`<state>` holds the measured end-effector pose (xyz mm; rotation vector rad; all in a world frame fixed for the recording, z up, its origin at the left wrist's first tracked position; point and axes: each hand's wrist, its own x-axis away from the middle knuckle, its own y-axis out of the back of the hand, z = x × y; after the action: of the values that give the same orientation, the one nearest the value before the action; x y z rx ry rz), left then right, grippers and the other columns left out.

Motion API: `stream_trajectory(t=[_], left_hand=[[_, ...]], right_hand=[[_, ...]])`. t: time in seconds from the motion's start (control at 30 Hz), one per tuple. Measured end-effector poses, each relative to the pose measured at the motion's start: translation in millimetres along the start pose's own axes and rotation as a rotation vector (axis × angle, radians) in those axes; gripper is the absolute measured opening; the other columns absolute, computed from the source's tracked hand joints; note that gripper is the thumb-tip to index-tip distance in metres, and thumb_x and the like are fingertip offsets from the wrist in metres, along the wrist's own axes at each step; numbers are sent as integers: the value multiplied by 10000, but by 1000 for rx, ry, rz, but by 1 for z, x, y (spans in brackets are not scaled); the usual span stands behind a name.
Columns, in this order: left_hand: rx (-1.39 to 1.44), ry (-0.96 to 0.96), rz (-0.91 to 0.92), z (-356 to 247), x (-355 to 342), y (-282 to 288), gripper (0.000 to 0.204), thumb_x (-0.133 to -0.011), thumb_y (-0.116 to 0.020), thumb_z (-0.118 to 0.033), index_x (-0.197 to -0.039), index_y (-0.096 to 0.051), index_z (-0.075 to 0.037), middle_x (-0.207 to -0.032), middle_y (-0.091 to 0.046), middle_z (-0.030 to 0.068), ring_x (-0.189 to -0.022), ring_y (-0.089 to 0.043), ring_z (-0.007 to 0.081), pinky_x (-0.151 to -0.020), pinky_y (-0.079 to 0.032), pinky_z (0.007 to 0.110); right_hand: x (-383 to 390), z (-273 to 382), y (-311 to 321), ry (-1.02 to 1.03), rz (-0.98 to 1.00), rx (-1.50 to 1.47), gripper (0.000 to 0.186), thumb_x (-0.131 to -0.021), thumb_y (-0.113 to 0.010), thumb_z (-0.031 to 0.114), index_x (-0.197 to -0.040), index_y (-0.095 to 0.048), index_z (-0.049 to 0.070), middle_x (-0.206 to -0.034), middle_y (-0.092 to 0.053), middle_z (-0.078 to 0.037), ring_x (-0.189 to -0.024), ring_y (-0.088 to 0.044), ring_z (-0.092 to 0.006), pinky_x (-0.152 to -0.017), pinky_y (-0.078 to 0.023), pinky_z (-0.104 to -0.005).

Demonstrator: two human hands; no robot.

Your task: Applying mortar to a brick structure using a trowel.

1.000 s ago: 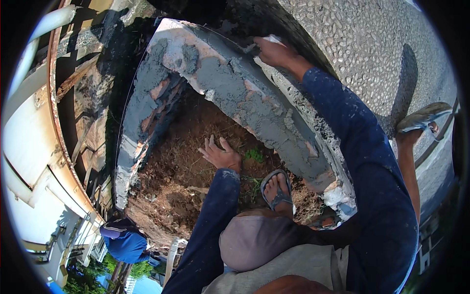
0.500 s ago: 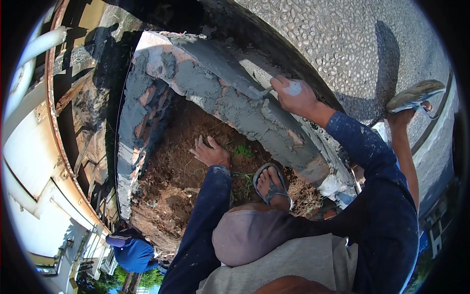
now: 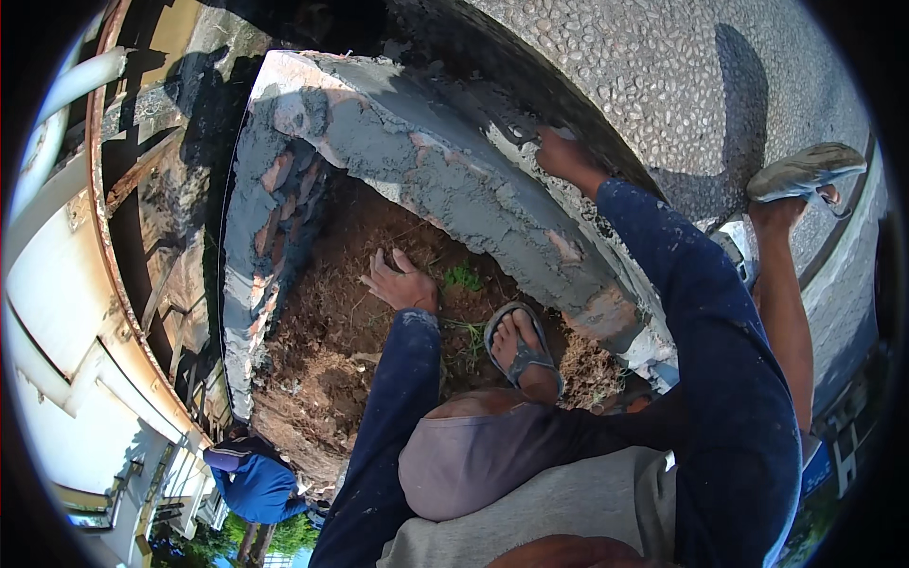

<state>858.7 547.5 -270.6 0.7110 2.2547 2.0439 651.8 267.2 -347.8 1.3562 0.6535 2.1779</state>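
Note:
A low brick wall (image 3: 445,189), thickly smeared with wet grey mortar, bends round a patch of brown soil. Patches of reddish brick show through its coating. On the wall's far side, in shadow, my right hand (image 3: 566,159) is closed round the handle of a trowel; the blade is dark and hard to make out there. My left hand (image 3: 402,282) holds nothing. Its fingers are spread above the soil (image 3: 327,322) inside the bend, apart from the wall.
My sandalled foot (image 3: 519,346) stands on the soil beside a small green plant (image 3: 462,276). My other shoe (image 3: 805,172) rests on pebbled paving (image 3: 625,76) at right. Rusty metal framing (image 3: 99,180) runs along the left. A person in blue (image 3: 258,485) is at lower left.
My right hand has gone from the wall's top with the trowel to its shaded far side. The left hand has shifted slightly left and up, still spread.

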Motion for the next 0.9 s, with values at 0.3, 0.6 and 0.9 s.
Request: stream_trajectory(t=[0.3, 0.6, 0.9], left_hand=[[-30, -5, 18, 2, -1, 2, 554, -1000, -386, -482, -1382, -443, -86, -1472, -371, 167, -1417, -168, 471, -1150, -137, 586], [-30, 11, -9, -1, 0, -3, 572, -1002, -364, -499, -1379, -458, -79, -1459, -401, 142, -1415, -176, 468, -1153, -151, 581], [-19, 16, -8, 7, -3, -1, 571, -997, -373, -482, -1387, -451, -72, -1456, -408, 144, -1409, -184, 473, -1152, -142, 585]], right_hand=[[-26, 30, 19, 408, 16, -2, 365, -828, -469, 52, -1187, -512, 101, -943, -623, -205, -887, -627, -396, -748, -491, -499], [104, -38, 44, 570, -16, 85, 324, -825, -483, 58, -1148, -461, 52, -1061, -568, -180, -948, -595, -399, -783, -487, -482], [215, -81, 83, 453, 290, 114, 332, -813, -511, 78, -1133, -442, 25, -1057, -550, -175, -968, -571, -404, -794, -474, -481]])
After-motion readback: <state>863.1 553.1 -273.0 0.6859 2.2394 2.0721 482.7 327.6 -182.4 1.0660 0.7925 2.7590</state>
